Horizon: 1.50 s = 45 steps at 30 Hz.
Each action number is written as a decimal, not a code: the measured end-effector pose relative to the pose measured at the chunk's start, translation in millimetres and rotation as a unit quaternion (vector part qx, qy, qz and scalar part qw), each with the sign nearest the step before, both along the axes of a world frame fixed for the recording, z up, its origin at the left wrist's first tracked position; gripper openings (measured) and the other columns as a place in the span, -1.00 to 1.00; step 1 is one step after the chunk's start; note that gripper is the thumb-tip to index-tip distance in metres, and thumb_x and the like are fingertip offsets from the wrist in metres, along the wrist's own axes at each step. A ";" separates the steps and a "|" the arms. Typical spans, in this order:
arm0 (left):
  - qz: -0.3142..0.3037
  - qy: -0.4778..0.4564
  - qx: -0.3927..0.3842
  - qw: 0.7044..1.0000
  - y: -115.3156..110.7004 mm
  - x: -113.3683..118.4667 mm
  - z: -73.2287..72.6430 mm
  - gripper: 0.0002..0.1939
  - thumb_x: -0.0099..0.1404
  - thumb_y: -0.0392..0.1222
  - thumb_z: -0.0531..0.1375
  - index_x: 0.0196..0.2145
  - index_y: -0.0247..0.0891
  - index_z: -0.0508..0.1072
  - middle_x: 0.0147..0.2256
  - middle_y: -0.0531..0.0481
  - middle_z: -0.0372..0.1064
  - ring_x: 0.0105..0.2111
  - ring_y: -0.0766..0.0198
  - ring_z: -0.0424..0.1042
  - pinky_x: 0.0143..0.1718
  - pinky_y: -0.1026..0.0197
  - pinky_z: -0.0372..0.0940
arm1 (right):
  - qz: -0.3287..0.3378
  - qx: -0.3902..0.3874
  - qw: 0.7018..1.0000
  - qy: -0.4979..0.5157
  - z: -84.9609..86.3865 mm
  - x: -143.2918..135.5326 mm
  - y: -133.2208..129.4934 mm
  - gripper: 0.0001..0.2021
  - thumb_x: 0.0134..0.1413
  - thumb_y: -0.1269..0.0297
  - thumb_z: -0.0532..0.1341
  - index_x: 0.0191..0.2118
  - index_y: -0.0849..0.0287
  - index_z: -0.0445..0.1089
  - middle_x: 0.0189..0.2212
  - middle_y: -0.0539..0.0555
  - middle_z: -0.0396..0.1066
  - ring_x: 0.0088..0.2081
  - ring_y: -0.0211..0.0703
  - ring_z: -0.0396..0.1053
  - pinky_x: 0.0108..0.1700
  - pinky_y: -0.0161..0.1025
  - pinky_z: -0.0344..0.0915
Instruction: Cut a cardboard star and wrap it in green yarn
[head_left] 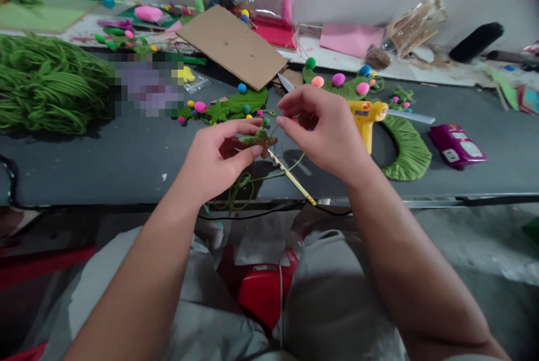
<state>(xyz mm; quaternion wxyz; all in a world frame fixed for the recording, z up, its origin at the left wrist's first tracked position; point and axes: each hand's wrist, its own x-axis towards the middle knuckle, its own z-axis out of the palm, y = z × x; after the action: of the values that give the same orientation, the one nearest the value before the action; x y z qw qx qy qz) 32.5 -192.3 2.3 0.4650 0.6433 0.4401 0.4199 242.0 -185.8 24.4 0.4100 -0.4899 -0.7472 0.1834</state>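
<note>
Between the thumb and fingers of my left hand (225, 156) is a small brown and green piece (261, 139), partly wrapped in green yarn. A yellow patterned pencil (295, 179) slants down to the right from just under it. To its right, my right hand (326, 131) has its thumb and fingers brought together, and a thin strand of green yarn (301, 160) runs near the fingertips. Whether the strand is pinched there is too small to tell. More yarn lies loosely looped (240, 192) at the table's front edge.
A yellow glue gun (364, 119) and a green yarn-wrapped ring (410, 150) lie right of my right hand, with a purple pack (457, 146) beyond. Green yarn is heaped (50, 86) at the left. Cardboard (233, 46) and green pieces with pompoms (240, 105) lie behind my hands.
</note>
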 end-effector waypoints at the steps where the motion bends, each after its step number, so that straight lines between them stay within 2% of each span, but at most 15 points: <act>1: -0.004 0.007 -0.006 1.000 0.0 -0.5 0.1 -0.71 0.16 -0.14 0.42 -0.14 -0.18 0.62 -0.06 -0.11 0.59 -0.16 0.05 0.59 -0.16 0.08 0.48 | 0.010 -0.005 1.000 -0.001 1.6 -0.7 -1.2 -0.89 0.24 0.26 0.26 -0.13 0.05 0.45 -0.24 0.10 0.55 -0.19 0.01 0.49 -0.19 -0.03 0.48; 4: -0.011 0.011 -0.021 1.000 -0.5 -0.7 -0.7 -0.72 0.16 -0.12 0.42 -0.15 -0.16 0.62 -0.23 -0.05 0.62 -0.22 0.06 0.60 -0.18 0.09 0.46 | 0.041 -0.019 0.999 -0.006 6.2 -2.5 -4.9 -0.89 0.27 0.25 0.24 -0.11 0.05 0.43 -0.21 0.09 0.55 -0.19 -0.04 0.49 -0.20 -0.08 0.48; 8: -0.010 0.004 -0.030 0.999 -2.1 -0.1 -2.2 -0.73 0.16 -0.13 0.42 -0.16 -0.15 0.61 -0.26 -0.03 0.62 -0.23 0.05 0.61 -0.18 0.09 0.46 | 0.063 -0.028 0.998 -0.009 9.5 -3.3 -8.6 -0.86 0.31 0.25 0.21 -0.07 0.07 0.43 -0.17 0.09 0.54 -0.18 -0.07 0.49 -0.19 -0.11 0.48; 12: -0.010 -0.002 -0.048 0.999 -3.4 1.6 -2.4 -0.72 0.15 -0.14 0.43 -0.15 -0.17 0.61 -0.28 -0.05 0.62 -0.23 0.04 0.61 -0.15 0.05 0.47 | 0.051 -0.029 0.998 -0.015 10.5 -4.3 -12.0 -0.82 0.31 0.22 0.22 -0.03 0.06 0.43 -0.15 0.08 0.55 -0.20 -0.07 0.48 -0.21 -0.11 0.48; 18: 0.023 -0.019 -0.048 0.998 -4.2 9.2 -1.8 -0.75 0.14 -0.15 0.44 -0.20 -0.23 0.63 -0.37 -0.05 0.59 -0.27 0.07 0.60 -0.18 0.07 0.50 | 0.036 -0.015 0.999 -0.017 11.1 -12.2 -18.5 -0.84 0.29 0.22 0.24 -0.05 0.06 0.44 -0.17 0.10 0.55 -0.18 -0.05 0.49 -0.20 -0.10 0.48; 22: 0.064 -0.042 -0.053 0.996 -3.8 11.9 -2.5 -0.71 0.08 -0.13 0.48 -0.23 -0.25 0.61 -0.38 -0.04 0.59 -0.31 0.09 0.60 -0.20 0.07 0.52 | 0.025 0.000 0.999 -0.026 10.3 -20.3 -24.3 -0.88 0.28 0.28 0.24 -0.10 0.10 0.46 -0.21 0.08 0.55 -0.20 -0.08 0.49 -0.17 -0.12 0.45; 26: 0.093 -0.106 -0.078 0.987 -1.9 9.5 -4.5 -0.66 0.07 -0.11 0.49 -0.23 -0.26 0.57 -0.34 -0.03 0.60 -0.33 0.13 0.61 -0.14 0.00 0.55 | 0.026 0.024 0.998 -0.052 9.2 -22.2 -31.9 -0.86 0.27 0.38 0.22 -0.10 0.12 0.49 -0.20 0.08 0.58 -0.19 -0.07 0.50 -0.11 -0.11 0.43; 30: 0.100 -0.150 -0.078 0.980 -0.7 5.1 -7.1 -0.63 0.09 -0.10 0.48 -0.17 -0.25 0.56 -0.27 -0.04 0.61 -0.24 0.10 0.62 -0.07 -0.06 0.55 | 0.001 0.046 0.997 -0.067 10.0 -18.3 -38.7 -0.82 0.29 0.38 0.21 -0.07 0.12 0.52 -0.19 0.09 0.59 -0.19 -0.04 0.50 -0.10 -0.09 0.41; 33: 0.105 -0.171 -0.076 0.977 -0.6 3.9 -7.5 -0.60 0.10 -0.11 0.48 -0.13 -0.25 0.55 -0.27 -0.05 0.61 -0.22 0.08 0.63 -0.05 -0.08 0.54 | -0.004 0.028 0.997 -0.070 13.7 -16.7 -42.6 -0.83 0.31 0.36 0.20 -0.10 0.13 0.55 -0.23 0.08 0.60 -0.22 -0.05 0.51 -0.12 -0.11 0.40; 37: 0.110 -0.201 -0.092 0.969 -0.6 5.2 -6.2 -0.56 0.02 -0.15 0.52 -0.15 -0.26 0.55 -0.32 -0.01 0.62 -0.29 0.12 0.63 -0.05 -0.07 0.55 | 0.021 -0.012 0.996 -0.084 17.0 -18.0 -45.5 -0.80 0.30 0.41 0.17 -0.10 0.14 0.55 -0.21 0.08 0.61 -0.22 -0.07 0.52 -0.13 -0.16 0.38; 45: 0.123 -0.238 -0.105 0.958 -1.8 7.3 -5.9 -0.62 -0.04 -0.19 0.54 -0.26 -0.27 0.59 -0.40 0.00 0.61 -0.39 0.18 0.62 -0.15 0.02 0.57 | 0.039 0.033 0.989 -0.138 10.7 -12.2 -42.0 -0.75 0.31 0.44 0.12 -0.06 0.16 0.53 -0.23 0.10 0.54 -0.19 -0.09 0.46 -0.14 -0.19 0.33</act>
<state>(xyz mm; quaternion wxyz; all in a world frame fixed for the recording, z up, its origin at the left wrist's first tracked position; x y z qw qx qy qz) 39.8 -194.1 -3.7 0.5661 0.4131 0.4344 0.5659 229.8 -227.8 35.1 0.3114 -0.4676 -0.8205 0.1054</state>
